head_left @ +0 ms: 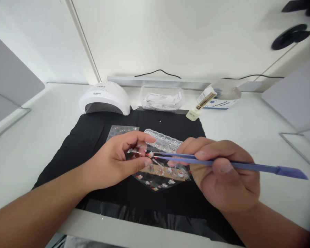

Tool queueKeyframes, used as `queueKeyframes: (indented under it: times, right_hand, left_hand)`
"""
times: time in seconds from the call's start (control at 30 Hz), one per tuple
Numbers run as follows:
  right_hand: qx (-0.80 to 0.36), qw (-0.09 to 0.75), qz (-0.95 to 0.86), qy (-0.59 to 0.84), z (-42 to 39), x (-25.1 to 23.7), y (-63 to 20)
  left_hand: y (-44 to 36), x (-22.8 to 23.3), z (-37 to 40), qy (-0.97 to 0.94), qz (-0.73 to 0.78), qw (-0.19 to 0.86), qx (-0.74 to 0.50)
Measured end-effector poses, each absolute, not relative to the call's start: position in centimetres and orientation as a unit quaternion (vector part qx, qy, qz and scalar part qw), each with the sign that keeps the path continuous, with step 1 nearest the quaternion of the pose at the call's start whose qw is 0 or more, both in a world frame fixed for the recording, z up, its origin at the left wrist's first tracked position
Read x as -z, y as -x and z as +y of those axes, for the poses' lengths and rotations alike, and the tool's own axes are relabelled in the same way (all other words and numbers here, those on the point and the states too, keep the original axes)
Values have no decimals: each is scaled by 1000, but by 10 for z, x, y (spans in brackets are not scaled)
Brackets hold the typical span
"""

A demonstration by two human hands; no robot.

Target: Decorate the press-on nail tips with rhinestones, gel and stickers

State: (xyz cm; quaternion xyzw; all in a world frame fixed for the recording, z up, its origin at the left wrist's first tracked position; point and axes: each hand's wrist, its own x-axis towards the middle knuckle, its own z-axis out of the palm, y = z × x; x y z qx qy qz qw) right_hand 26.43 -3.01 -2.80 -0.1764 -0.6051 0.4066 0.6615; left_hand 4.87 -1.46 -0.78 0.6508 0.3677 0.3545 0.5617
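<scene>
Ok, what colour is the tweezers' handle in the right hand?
Blue, clearest in the head view: tweezers in the right hand.

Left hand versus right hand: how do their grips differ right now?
The left hand pinches a small clear nail tip between thumb and fingers; the right hand holds long blue tweezers like a pen. The left curls leftward, the right points its tool's tip left. Both hover over the black mat.

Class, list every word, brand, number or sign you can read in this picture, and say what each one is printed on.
White domed nail lamp: dark print on top, too blurred to read.
White and blue flat box: blue lettering, too blurred to read.
Small cream bottle: tiny label, unreadable.
Clear plastic tub: printed packets inside, unreadable.
</scene>
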Motion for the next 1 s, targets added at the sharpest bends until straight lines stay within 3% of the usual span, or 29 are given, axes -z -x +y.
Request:
queueKeyframes:
  times: [0.37, 0.7, 1.0]
  right_hand:
    - [-402, 663, -607, 175, -33, 30, -265]
    - [-388, 657, -622, 173, -32, 29, -265]
    - [-403, 650, -621, 172, -33, 28, -266]
  left_hand:
    - [-51, 5, -17, -654, 394, 543, -350]
    - [-45, 6, -16, -813, 361, 294, -349]
    - [-46, 5, -14, -842, 306, 247, -368]
